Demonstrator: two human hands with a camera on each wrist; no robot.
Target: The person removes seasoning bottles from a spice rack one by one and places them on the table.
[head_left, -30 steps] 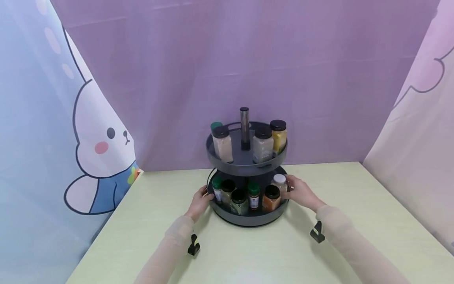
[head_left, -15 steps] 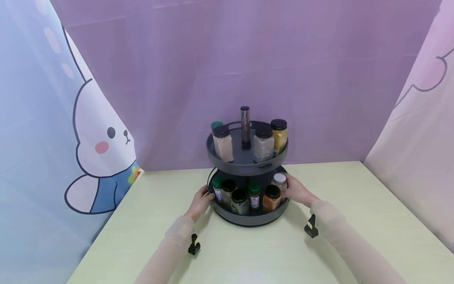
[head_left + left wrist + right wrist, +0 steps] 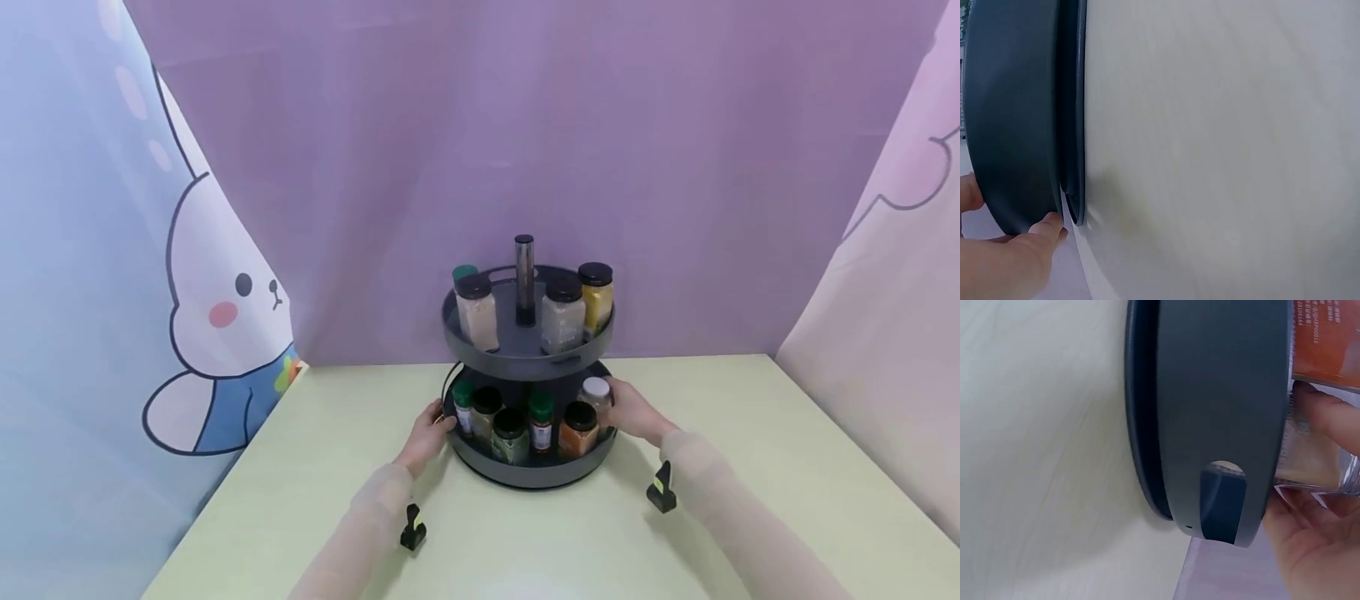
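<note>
A dark grey two-tier spice rack stands on the table in the head view. My left hand grips the left edge of its lower tray, fingers at the rim and underside. At the right side, my right hand holds a clear spice jar with a white lid inside the lower tray; the right wrist view has my thumb on one side of the jar and fingers on the other. An orange spice jar sits close beside it.
Several more jars share the lower tray, including a green-lidded one. The upper tray carries a yellow jar, pale jars and a central post. Behind the table hangs a purple cloth.
My right hand has moved slightly inward and its fingers have closed round the white-lidded jar. The left hand keeps its place on the tray. The head view has shifted slightly.
</note>
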